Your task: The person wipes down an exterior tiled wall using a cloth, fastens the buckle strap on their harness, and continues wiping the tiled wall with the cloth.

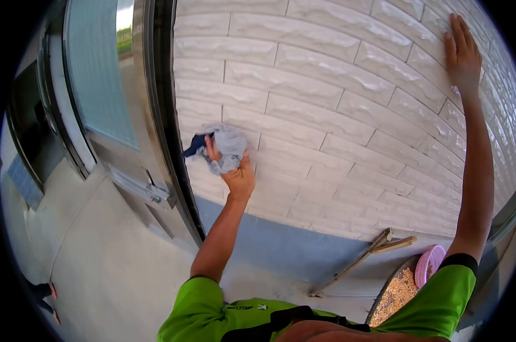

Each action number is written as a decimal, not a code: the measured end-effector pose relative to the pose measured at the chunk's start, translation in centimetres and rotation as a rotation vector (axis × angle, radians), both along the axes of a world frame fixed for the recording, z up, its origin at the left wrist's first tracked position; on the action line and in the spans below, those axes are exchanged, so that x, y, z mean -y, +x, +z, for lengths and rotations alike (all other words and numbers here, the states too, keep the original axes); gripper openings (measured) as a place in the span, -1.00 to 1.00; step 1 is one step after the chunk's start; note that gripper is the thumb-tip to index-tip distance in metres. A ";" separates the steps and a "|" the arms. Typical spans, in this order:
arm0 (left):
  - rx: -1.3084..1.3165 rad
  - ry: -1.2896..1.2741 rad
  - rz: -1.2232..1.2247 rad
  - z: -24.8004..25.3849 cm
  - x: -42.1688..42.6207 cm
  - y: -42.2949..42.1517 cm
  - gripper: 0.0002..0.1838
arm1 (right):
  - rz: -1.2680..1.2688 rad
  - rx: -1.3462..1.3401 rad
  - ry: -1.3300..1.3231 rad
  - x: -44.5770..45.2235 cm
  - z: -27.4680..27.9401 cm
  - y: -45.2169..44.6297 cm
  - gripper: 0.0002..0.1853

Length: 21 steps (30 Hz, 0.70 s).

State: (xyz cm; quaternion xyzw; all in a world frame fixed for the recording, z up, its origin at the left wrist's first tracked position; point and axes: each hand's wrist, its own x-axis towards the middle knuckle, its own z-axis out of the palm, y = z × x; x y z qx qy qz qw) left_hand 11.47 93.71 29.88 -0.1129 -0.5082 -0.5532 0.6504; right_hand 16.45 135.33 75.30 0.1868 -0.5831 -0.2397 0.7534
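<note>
My left hand (239, 174) is closed round a crumpled grey cloth (228, 145) with a dark blue part at its left side. The cloth lies against the pale brick-patterned wall tiles (303, 85), close to the dark edge of the door frame. High on the right, my right hand (463, 54) rests on the same tiled wall with its fingers stretched upward and holds nothing that shows.
A metal-framed glass door (101, 74) with a latch (157, 194) stands at the left. At the lower right are wooden sticks (355, 265), a pink basket (429, 265) and a tray of yellow grains (397, 293). Another person's feet (54, 290) show at the lower left.
</note>
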 end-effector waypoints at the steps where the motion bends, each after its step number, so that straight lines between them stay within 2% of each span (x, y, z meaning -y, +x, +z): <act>1: -0.062 -0.013 -0.017 2.9 -0.1 -0.2 -0.56 | 0.000 -0.022 -0.011 -0.7 -0.3 0.2 -0.47; 3: -0.144 -0.278 0.096 8.7 0.1 -0.2 -0.60 | 0.038 -0.026 -0.047 -2.0 -1.1 0.0 -0.50; 4: -0.163 -0.283 0.100 11.3 0.0 -0.1 -0.60 | 0.082 -0.012 -0.079 -1.9 -1.3 -0.2 -0.51; 6: -0.028 -0.512 0.529 16.2 0.2 0.1 -0.64 | 0.089 -0.034 -0.100 -2.0 -1.5 -0.2 -0.52; 10: -0.184 -0.615 0.706 23.7 0.7 0.1 -0.59 | 0.121 -0.027 -0.120 -2.2 -1.7 0.1 -0.53; 13: -0.310 -0.625 0.678 29.5 0.8 -0.8 -0.63 | 0.116 -0.042 -0.126 -2.0 -1.9 0.1 -0.52; 14: -0.323 -0.638 0.778 31.5 0.7 -0.8 -0.71 | 0.099 -0.053 -0.122 -2.0 -1.9 0.2 -0.52; 15: -0.339 -0.640 0.776 33.7 0.7 -0.9 -0.71 | 0.094 -0.066 -0.128 -1.9 -1.9 0.3 -0.52; 17: -0.409 -0.724 0.691 38.3 1.1 -1.6 -0.72 | 0.102 -0.063 -0.124 -1.8 -1.9 0.3 -0.51; 19: -0.398 -0.754 0.863 44.2 2.2 -3.5 -0.66 | 0.087 -0.070 -0.133 -1.8 -1.9 0.3 -0.52; 21: -0.586 -0.641 0.568 49.4 1.8 -1.5 -0.55 | 0.085 -0.086 -0.105 -1.8 -2.0 0.2 -0.52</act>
